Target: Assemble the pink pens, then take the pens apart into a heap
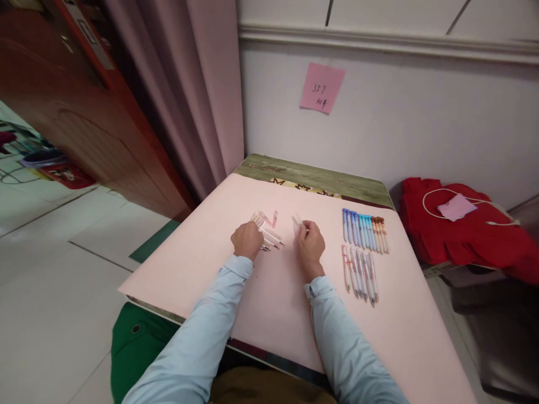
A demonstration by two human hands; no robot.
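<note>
My left hand (247,240) is closed over the near end of a loose bunch of slim white pens (269,234) left of the table's middle. Their dark tips fan out to the right; which of them it grips is partly hidden by the fingers. Just beyond lie a few small pinkish pen parts (275,217). To the right, my right hand (310,244) pinches a thin, pale, see-through pen-like piece (297,218), its lower part covered by the fingers. Beside that hand, pale pens (360,272) lie in a row, below another row of blue, light-blue and brown-topped pens (365,230).
A pale pink sheet (189,264) covers most of the table, whose green wood-look edge (353,183) shows at the back. Red cloth (446,224) with a white cable is piled at right. A green stool (138,348) stands at the near left, a wooden door (105,123) beyond.
</note>
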